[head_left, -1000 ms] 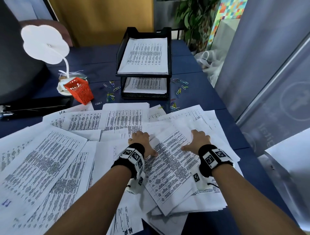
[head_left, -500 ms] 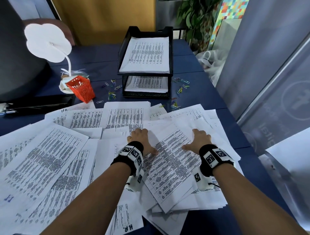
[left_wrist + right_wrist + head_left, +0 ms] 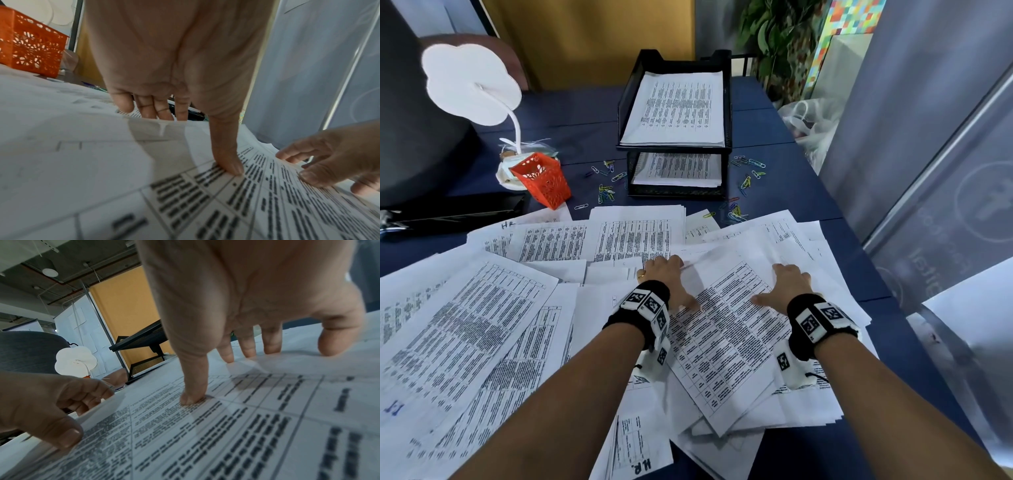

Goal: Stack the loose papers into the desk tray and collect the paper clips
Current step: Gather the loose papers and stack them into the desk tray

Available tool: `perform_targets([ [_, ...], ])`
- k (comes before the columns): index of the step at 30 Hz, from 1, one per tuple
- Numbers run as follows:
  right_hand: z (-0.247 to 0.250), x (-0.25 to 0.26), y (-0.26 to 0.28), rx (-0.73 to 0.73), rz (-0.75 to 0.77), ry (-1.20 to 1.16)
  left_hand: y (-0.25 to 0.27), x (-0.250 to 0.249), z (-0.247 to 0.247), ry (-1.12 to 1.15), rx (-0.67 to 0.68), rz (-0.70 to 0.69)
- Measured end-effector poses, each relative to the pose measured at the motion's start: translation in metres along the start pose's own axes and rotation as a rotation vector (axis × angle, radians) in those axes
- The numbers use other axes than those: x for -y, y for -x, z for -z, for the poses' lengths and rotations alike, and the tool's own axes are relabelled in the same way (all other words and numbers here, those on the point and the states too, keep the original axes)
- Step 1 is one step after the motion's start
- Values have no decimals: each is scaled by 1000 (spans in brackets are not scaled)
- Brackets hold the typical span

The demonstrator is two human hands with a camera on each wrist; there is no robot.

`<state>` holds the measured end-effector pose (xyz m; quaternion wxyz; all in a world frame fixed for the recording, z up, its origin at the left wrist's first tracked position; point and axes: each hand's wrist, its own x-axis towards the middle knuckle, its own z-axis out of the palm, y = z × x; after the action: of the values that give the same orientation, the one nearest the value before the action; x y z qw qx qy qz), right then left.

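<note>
White printed sheets, the loose papers (image 3: 482, 329), sprawl across a dark blue desk (image 3: 784, 192), from the far left edge to the right. At left, an orange basket (image 3: 542, 180) stands beside a white lamp (image 3: 472, 85). At centre, the left hand (image 3: 666, 277) pinches the edge of a tilted sheet (image 3: 729, 329), fingers tucked under it and thumb on top. Behind, coloured paper clips (image 3: 606, 193) lie scattered on both sides of a black two-tier desk tray (image 3: 676, 149) that holds paper on both levels. The right hand (image 3: 787, 286) rests on the same sheet, fingers spread and pressing down.
</note>
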<state>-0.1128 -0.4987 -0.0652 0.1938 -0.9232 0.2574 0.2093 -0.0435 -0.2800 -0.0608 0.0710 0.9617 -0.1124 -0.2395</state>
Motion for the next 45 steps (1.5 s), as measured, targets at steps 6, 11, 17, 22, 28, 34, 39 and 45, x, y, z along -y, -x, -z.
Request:
perform_targets([
  [6,1,1,0,-11,-7,-40,10,-8,-2,194,-113,-103],
  [11,11,-1,3,-129,-63,-212,16,3,16,454,-84,-101],
  [17,19,-7,5,-348,-138,-648,21,47,33,904,-150,-72],
  [22,15,17,23,19,-5,-1233,25,56,28,1272,-203,-80],
  [28,21,56,38,-74,192,-1209,30,41,30,1219,-236,-112],
  [34,57,90,50,-287,431,-1201,40,33,69,1173,-725,-128],
  [39,71,111,66,-363,569,-1262,51,23,90,1298,-833,-268],
  [45,56,108,60,-337,494,-1280,39,35,76,1395,-775,-230],
])
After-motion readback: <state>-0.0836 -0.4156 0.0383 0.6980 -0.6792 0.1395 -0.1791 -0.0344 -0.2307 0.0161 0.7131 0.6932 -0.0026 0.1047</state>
